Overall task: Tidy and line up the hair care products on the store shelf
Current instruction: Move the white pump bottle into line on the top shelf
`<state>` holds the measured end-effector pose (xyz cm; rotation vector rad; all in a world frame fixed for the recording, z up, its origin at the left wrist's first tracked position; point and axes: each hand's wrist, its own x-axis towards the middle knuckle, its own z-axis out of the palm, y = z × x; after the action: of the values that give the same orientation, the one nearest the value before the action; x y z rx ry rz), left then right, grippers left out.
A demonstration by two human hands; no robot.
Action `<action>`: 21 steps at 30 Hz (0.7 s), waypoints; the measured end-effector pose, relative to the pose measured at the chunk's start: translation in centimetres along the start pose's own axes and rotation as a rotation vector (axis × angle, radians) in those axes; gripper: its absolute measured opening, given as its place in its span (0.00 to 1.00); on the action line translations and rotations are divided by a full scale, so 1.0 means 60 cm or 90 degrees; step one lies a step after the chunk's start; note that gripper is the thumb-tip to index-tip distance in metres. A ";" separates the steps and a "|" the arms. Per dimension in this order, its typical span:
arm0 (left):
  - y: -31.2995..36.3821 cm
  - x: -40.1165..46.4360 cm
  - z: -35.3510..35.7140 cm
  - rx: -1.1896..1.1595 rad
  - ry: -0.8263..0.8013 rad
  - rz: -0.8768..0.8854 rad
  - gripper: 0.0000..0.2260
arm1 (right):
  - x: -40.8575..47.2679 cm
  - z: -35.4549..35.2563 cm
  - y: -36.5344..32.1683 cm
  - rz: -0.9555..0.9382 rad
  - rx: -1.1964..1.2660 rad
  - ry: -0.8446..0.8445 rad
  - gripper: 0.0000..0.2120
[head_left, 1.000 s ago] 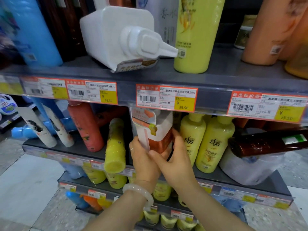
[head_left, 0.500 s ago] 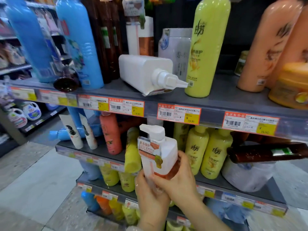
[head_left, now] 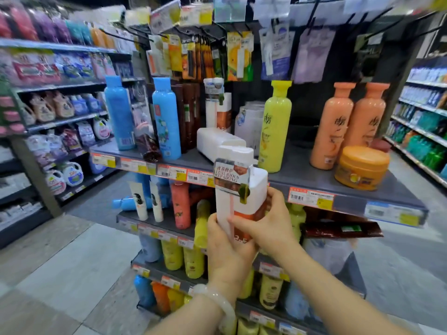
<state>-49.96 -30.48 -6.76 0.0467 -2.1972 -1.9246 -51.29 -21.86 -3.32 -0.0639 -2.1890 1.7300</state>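
**Pump bottle lifted up to the top shelf**

Both hands hold 1 white pump bottle [head_left: 238, 189] upright in front of the shelf unit. The left hand [head_left: 226, 247] wraps its lower body from the left, fingers curled round it; the right hand [head_left: 268, 221] grips the right side, thumb across the front label. A second ago the bottle sat low, tucked among the yellow bottles on the shelf below; now it has risen clear of that shelf, and its pump head stands level with the top shelf [head_left: 302, 175].

Just behind the hands, a matching white bottle [head_left: 217, 141] lies on its side. Beyond it, further back, another of the same kind [head_left: 217, 110] stands upright. To the right of the hands stand a yellow bottle [head_left: 275, 126], 2 orange bottles [head_left: 348, 124] and an orange jar [head_left: 361, 168].

The lift suggests the bottle is being moved to join its own kind above. The toppled one probably needs standing up first to make room.
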 end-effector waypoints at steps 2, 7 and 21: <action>0.033 -0.002 -0.002 -0.001 -0.008 0.022 0.28 | 0.001 -0.013 -0.031 -0.018 -0.006 0.006 0.36; 0.082 0.019 0.004 -0.049 0.006 0.060 0.32 | 0.020 -0.035 -0.093 -0.048 -0.004 0.030 0.38; 0.184 0.147 0.117 -0.055 -0.211 0.157 0.35 | 0.158 -0.138 -0.148 -0.037 -0.015 0.177 0.36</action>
<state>-58.54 -23.51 4.51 -0.5682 -2.1822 -1.9962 -56.15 -14.02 9.02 -0.2290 -1.9891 1.5603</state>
